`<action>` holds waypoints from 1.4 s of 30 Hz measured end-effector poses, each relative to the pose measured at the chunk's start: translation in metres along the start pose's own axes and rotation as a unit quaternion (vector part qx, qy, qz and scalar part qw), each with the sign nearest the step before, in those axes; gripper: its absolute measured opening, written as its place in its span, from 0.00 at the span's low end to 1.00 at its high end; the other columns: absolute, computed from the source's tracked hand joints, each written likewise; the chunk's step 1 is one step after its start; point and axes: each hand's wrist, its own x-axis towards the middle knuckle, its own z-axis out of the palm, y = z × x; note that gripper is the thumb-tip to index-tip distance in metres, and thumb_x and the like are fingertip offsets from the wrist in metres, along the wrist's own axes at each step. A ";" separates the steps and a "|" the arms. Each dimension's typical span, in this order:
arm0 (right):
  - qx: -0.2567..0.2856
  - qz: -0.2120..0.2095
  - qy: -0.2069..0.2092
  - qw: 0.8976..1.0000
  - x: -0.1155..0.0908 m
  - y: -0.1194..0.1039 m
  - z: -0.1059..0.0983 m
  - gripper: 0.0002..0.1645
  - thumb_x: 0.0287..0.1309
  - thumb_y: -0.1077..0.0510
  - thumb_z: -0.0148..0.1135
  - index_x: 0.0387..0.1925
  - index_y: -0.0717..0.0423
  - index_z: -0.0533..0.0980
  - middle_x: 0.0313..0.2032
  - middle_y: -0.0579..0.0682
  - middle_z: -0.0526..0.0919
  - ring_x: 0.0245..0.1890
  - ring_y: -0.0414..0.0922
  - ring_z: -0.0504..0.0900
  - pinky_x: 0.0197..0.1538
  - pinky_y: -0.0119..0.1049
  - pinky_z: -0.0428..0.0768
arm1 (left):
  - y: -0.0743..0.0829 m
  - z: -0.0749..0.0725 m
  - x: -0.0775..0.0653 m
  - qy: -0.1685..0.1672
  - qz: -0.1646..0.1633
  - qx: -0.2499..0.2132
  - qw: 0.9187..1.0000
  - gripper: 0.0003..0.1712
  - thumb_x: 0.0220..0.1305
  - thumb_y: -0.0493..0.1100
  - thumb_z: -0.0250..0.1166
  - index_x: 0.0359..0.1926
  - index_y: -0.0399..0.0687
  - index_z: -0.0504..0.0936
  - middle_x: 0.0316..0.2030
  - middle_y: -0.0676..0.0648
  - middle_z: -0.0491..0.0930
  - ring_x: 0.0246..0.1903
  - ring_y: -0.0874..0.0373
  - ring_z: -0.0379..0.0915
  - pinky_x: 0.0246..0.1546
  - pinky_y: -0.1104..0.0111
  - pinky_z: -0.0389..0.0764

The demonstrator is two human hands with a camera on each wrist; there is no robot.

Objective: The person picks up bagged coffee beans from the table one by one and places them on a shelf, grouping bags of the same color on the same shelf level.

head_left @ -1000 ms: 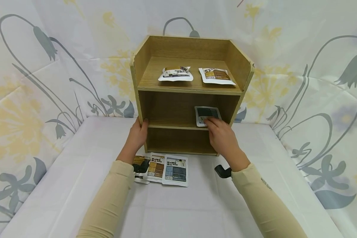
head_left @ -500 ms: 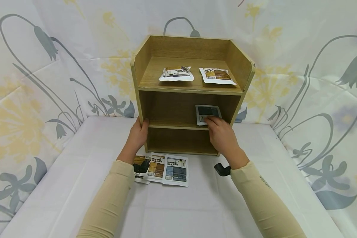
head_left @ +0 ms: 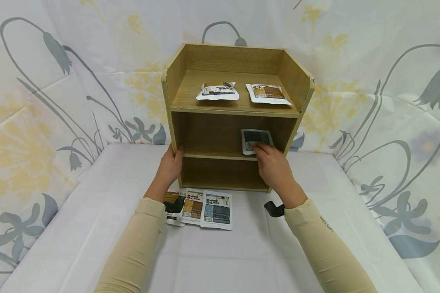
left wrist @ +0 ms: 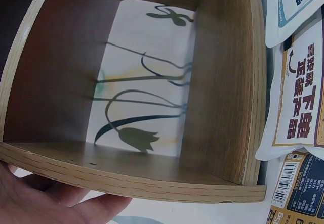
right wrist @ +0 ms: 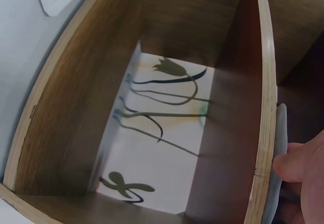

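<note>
A small wooden shelf unit (head_left: pixel 234 110) stands against the back cloth. My left hand (head_left: pixel 170 165) grips its left side panel, thumb at the front edge; in the left wrist view the fingers (left wrist: pixel 104 206) lie along the panel's outer side. On the right part of the middle shelf lies a dark blue-and-white packaging pouch (head_left: pixel 256 137). My right hand (head_left: pixel 276 171) pinches this pouch near its front edge. From the right wrist, the pouch (right wrist: pixel 277 168) shows edge-on against the shelf board, with the thumb on it.
Two white-and-brown pouches, one left (head_left: pixel 217 92) and one right (head_left: pixel 268 94), rest on the top shelf. Several more pouches (head_left: pixel 217 209) overlap on the white table (head_left: pixel 242 260) before the unit, partly behind my left wrist. Floral cloth (head_left: pixel 352 73) hangs around the table.
The dark blue pouch and my right hand have shifted very slightly farther back on the middle shelf. My left hand stays on the side panel.
</note>
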 end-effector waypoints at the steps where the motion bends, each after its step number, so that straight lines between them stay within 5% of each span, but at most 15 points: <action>1: 0.000 -0.002 0.002 1.000 0.000 0.000 0.000 0.18 0.62 0.68 0.57 0.53 0.62 0.79 0.51 0.59 0.82 0.52 0.56 0.81 0.57 0.48 0.78 | 0.000 0.000 0.000 0.000 0.001 0.001 1.000 0.37 0.75 0.62 0.34 0.76 0.47 0.47 0.69 0.32 0.61 0.64 0.35 0.65 0.61 0.43 0.69; 25: 0.020 -0.029 0.078 0.996 -0.016 -0.010 -0.003 0.19 0.53 0.68 0.65 0.49 0.63 0.81 0.46 0.59 0.83 0.48 0.58 0.81 0.48 0.55 0.78 | -0.001 0.000 0.000 0.001 0.002 0.003 1.000 0.38 0.75 0.63 0.34 0.76 0.49 0.46 0.70 0.34 0.60 0.65 0.36 0.63 0.62 0.42 0.67; 42: 0.037 -0.013 0.068 0.997 -0.027 -0.029 -0.001 0.17 0.52 0.64 0.67 0.46 0.63 0.82 0.45 0.58 0.84 0.46 0.56 0.82 0.50 0.51 0.78 | -0.001 0.001 0.000 0.002 0.002 0.001 1.000 0.38 0.75 0.64 0.34 0.77 0.49 0.46 0.70 0.34 0.60 0.65 0.36 0.63 0.62 0.42 0.67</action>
